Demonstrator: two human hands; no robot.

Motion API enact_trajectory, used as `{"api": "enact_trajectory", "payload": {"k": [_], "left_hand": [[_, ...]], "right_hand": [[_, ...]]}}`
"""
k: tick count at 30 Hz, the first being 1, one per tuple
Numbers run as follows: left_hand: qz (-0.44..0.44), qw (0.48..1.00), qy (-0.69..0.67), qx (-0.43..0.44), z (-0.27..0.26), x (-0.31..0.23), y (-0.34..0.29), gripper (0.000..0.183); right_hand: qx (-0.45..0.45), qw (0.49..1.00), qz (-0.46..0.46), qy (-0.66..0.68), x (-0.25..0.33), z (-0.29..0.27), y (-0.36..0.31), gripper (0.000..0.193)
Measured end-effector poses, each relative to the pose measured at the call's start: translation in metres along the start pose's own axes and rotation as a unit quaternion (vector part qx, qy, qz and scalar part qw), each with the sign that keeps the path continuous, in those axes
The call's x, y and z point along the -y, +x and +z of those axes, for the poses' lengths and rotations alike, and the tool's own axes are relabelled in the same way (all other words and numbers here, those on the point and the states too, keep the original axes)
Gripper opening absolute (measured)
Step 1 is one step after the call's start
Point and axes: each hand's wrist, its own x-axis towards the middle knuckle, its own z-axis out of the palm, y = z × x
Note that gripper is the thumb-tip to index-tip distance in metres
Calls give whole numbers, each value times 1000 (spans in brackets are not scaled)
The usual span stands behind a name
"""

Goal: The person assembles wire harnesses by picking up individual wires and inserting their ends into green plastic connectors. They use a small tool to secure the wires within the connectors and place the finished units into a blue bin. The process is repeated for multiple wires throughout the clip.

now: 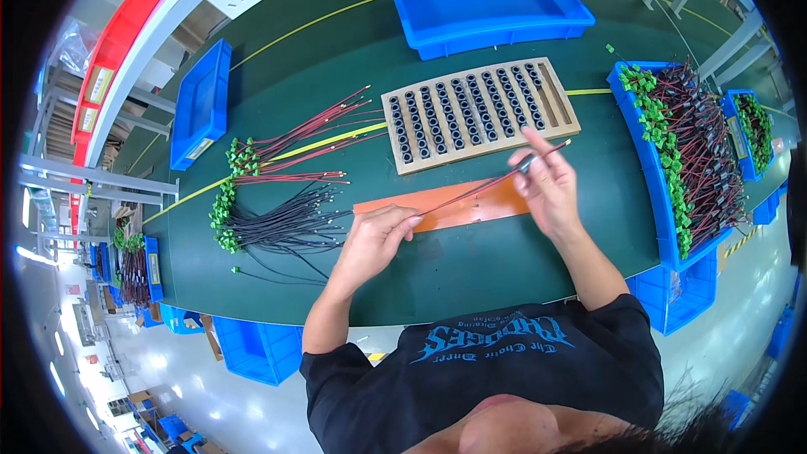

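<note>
The left hand (382,234) pinches thin red and black wires (471,195) between thumb and fingertips, while the right hand (545,185) grips one small black ring (524,165) at their other end; whether the wires run through it, I cannot tell. Just beneath both hands, one orange strip (479,204) lies on the green bench (471,277), partly covered by them. Behind the hands, the person's black shirt (538,378) bears pale blue lettering in several lines. Left of the left hand lie two loose groups, red leads (311,122) and black leads (282,217), too tangled to count, ending in green connectors (224,210). Ahead of the right hand sits one wooden tray (391,130) with rows of black rings, its near edge overlapped by the fingers. Well right of that hand, one long blue bin (651,189) is packed with connector leads, and a smaller one (748,134) stands beyond. Farther off, one blue tray (202,105) with a small label (200,149) stands to the left hand's left, and one larger tray (492,8) lies beyond the wooden one.
</note>
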Motion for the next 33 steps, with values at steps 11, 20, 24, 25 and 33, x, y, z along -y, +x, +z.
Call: {"api": "enact_trajectory", "payload": {"k": [11,20,24,25,33], "left_hand": [[140,987,73,-28,6,-1,5,15],[134,968,206,-57,15,-9,-4,11],[139,955,255,-60,-4,-15,-15,17],[124,966,224,-43,-6,-6,-17,17],[96,954,281,42,3,-2,-21,30]], "right_hand": [[95,980,86,-152,-52,34,-32,21],[148,983,79,-79,-77,59,-35,18],[130,988,65,-60,-80,62,-38,19],[130,988,63,-52,-81,63,-39,19],[188,975,52,-108,-85,72,-41,18]]}}
